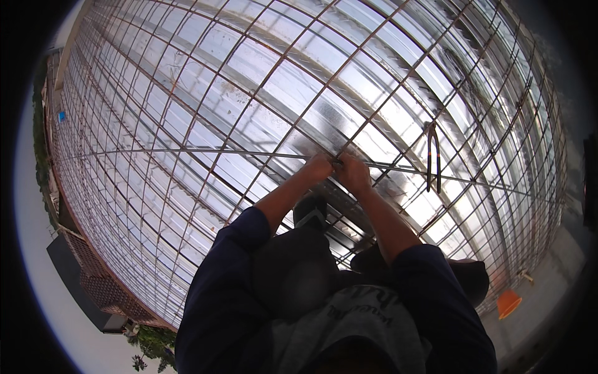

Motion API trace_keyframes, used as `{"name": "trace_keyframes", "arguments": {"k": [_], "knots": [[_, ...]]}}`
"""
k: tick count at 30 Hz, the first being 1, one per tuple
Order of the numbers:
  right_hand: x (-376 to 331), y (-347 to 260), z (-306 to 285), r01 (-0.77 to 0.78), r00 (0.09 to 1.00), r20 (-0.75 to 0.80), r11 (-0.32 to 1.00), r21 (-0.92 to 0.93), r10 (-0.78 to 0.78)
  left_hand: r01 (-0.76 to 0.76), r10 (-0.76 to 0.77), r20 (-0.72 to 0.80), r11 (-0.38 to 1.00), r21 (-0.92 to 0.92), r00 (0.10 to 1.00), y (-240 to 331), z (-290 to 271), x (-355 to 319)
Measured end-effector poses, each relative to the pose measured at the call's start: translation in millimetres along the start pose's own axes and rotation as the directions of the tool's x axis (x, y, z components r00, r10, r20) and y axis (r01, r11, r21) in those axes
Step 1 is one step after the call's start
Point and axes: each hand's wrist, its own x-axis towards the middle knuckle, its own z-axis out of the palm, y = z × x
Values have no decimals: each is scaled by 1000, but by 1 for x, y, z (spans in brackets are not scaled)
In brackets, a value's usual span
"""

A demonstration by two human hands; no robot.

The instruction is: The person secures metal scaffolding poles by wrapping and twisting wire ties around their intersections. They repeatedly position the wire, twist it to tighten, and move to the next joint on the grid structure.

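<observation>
A grid of thin rusty steel bars (pixel 253 95) lies over shiny ribbed metal decking (pixel 271 118). One long straight grey bar (pixel 237 151) runs across the grid, passing under my hands. My left hand (pixel 319 167) and my right hand (pixel 354 173) meet at this bar, fingers closed and pinched close together. Whatever sits between the fingertips is too small and dark to make out. To the right of my right hand, a pair of long-handled pincers (pixel 433 156) rests on the grid with its handles towards me.
My dark shoe (pixel 310 210) stands on the grid just below my hands. An orange container (pixel 509 303) lies by the concrete strip (pixel 542 299) at lower right. Beyond the decking's left edge are a tiled roof (pixel 103 283) and trees (pixel 156 344). A small blue object (pixel 61 116) is at far left.
</observation>
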Motion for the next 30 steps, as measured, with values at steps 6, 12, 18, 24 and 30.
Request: {"name": "trace_keyframes", "arguments": {"k": [6, 12, 18, 24, 30], "knots": [[-2, 11, 9, 77, 997, 9, 995, -71, -76, 201, -196, 47, 963, -177, 980, 21, -20, -13], [-6, 11, 12, 156, 987, -22, 976, -153, -161, 165, -165, 15, 986, 5, 986, 36, -42, -28], [-8, 5, 19, 111, 992, -25, 962, -249, -122, 57, -47, -100, 993, 106, 994, 37, -68, -33], [-8, -6, 22, 137, 983, -76, 939, -316, -169, -42, 60, -294, 997, 69, 954, 18, -29, -37], [-4, -7, 23, 68, 996, -33, 945, -321, -83, -4, 3, -182, 1000, -5, 983, 22, -38, -27]]}}
